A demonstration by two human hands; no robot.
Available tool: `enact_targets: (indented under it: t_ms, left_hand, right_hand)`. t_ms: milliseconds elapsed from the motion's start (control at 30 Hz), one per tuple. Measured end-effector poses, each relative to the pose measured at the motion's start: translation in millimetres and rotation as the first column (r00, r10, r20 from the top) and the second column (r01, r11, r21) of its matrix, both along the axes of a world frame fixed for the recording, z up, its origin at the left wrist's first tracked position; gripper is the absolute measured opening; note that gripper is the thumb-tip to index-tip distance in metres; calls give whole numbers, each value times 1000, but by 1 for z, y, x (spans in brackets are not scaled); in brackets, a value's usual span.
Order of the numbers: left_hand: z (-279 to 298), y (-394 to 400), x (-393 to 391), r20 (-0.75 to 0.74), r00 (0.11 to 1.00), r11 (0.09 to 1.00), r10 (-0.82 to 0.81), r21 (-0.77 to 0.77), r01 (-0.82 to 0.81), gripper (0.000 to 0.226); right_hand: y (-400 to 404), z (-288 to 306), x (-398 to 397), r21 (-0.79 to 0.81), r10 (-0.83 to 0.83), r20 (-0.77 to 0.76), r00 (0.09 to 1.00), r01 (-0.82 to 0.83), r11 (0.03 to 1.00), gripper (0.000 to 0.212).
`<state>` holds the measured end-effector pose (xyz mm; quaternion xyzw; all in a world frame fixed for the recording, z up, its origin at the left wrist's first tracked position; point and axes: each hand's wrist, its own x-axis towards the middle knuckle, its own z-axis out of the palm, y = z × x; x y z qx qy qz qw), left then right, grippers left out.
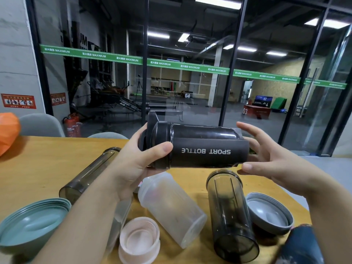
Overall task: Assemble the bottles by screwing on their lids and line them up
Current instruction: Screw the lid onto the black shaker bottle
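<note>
The left hand (pixel 137 159) has its grip wrapped round the lid end of a black sport bottle (pixel 200 147), thumb across the front of the black lid (pixel 162 141), fingers behind it. The right hand (pixel 270 159) is released: its fingers are spread and nearly straight at the bottle's base, the fingertips touching or just short of it, I cannot tell which. The bottle lies sideways in the air above the middle of the wooden counter (pixel 47 168), lid toward nine o'clock, base toward three o'clock, its "SPORT BOTTLE" lettering upside down.

On the counter below, from largest down: a smoky grey bottle (pixel 231 216) without a lid lies at five o'clock, its mouth pointing to twelve. A second smoky bottle (pixel 87 174) lies at eight o'clock, partly behind the left forearm. A frosted clear bottle (pixel 171 208) lies at six o'clock, just beside the grey one. A sage-green lid (pixel 32 227) rests upside down at the far eight o'clock edge. A grey lid (pixel 268 212) sits upside down at four o'clock, just beside the grey bottle. A pale pink lid (pixel 139 239), threads up, sits at six o'clock near the frosted bottle's base. An orange object (pixel 8 132) lies at ten o'clock.
</note>
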<state>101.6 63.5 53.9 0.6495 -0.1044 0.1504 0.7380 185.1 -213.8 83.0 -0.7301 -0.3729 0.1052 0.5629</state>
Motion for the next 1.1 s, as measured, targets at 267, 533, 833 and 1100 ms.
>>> enact_targets:
  t_ms: [267,533,833,1100]
  left_hand:
    - [-1,4,-1,12,1000,1000,-12,28,11,67]
    - [-1,4,-1,34,999,999,-9,53,7,69]
    - [1,2,-3,79,997,995,-26,97,18,85]
    - [2,1,-4,78,997,993,-10,115,1,83]
  right_hand:
    - [1,2,0,31,-25,68,997,23,999,93]
    - [1,1,0,25,-75,99,992,73,997,90]
    - [10,-1,-2,-140,-162,-28,986,157,978,71]
    - [7,-6,1,-283,-185,-52,981,163,945,83]
